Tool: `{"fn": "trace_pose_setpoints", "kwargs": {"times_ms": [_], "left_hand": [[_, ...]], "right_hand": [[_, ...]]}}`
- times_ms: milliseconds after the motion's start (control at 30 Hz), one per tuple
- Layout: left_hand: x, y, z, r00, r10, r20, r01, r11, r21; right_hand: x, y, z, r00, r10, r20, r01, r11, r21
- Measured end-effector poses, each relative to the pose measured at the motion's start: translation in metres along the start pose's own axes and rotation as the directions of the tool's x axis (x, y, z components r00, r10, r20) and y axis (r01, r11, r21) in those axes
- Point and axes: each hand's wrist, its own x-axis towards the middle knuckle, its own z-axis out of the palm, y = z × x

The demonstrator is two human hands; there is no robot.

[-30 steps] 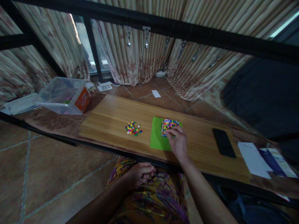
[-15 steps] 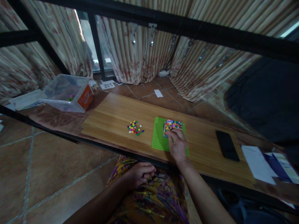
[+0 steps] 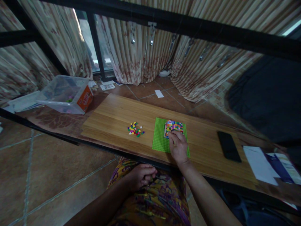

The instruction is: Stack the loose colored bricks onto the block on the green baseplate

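Observation:
A green studded baseplate [image 3: 160, 138] lies on the wooden board, with a block of many-coloured small bricks [image 3: 174, 125] built up on its far part. My right hand [image 3: 178, 146] is over the near side of that block, thumb and fingers pinched together at its near edge. Whatever the fingertips hold, if anything, is too small to see. To the left is a scattered pile of loose coloured bricks [image 3: 135, 129]. My left hand [image 3: 143, 175] rests on my lap with its fingers curled closed; its palm is hidden.
A clear plastic box [image 3: 63, 105] with an orange label and a few bricks inside stands at the far left. A black phone [image 3: 228, 147] and white papers [image 3: 260, 164] lie to the right. A dark metal bar [image 3: 164, 22] crosses above the far side, before curtains.
The view has shifted very slightly. Both hands, the brick block and the loose pile look unchanged.

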Motion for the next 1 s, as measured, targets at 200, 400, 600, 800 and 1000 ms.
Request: {"fn": "trace_pose_setpoints", "kwargs": {"times_ms": [200,400,600,800,1000], "left_hand": [[0.002,-0.002,0.003,0.999,0.037,-0.036,-0.039,0.998,-0.044],[-0.004,-0.001,0.009,0.989,0.111,-0.097,-0.119,0.989,-0.090],[-0.008,0.000,0.012,0.982,0.112,-0.149,-0.128,0.986,-0.103],[-0.007,0.004,0.017,0.977,0.150,-0.150,-0.163,0.984,-0.074],[-0.004,0.006,0.024,0.969,0.168,-0.182,-0.174,0.985,-0.018]], "right_hand": [[0.002,-0.002,-0.006,0.997,-0.041,0.072,0.051,0.990,-0.132],[-0.001,-0.009,-0.015,0.997,0.055,0.051,-0.054,0.998,-0.025],[-0.030,-0.040,-0.028,0.974,0.194,0.118,-0.219,0.940,0.261],[-0.064,-0.082,-0.044,0.883,0.073,0.465,-0.326,0.806,0.493],[-0.073,-0.086,-0.046,0.851,0.187,0.490,-0.462,0.710,0.532]]}}
